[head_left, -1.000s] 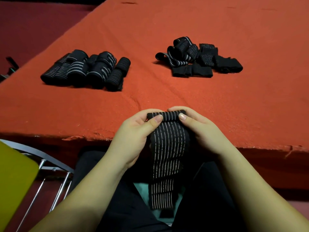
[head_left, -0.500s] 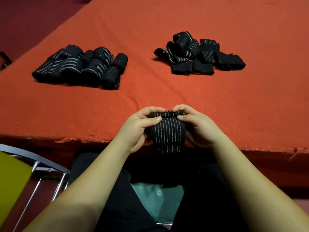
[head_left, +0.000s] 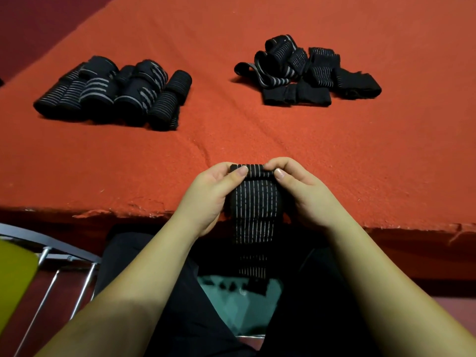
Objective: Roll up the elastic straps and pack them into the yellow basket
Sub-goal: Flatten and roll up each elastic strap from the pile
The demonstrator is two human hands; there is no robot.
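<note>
1. The fingers (head_left: 242, 171) of the left hand (head_left: 208, 199) and those of the right hand (head_left: 309, 197) are curled tight, pinching the 2 ends of a small roll at the top of a striped strap (head_left: 253, 204), just above the near edge of the orange counter (head_left: 257, 130)
2. Compared with half a second ago the strap's tail hangs long again over the lap, so the bunched part has dropped free; I judge the rolling is only beginning
3. Rolled straps (head_left: 113, 91) lie grouped far left on the counter, loose straps (head_left: 309, 70) well apart at far right
4. A yellow shape (head_left: 13, 274) at bottom left may be the basket; I cannot tell
</note>
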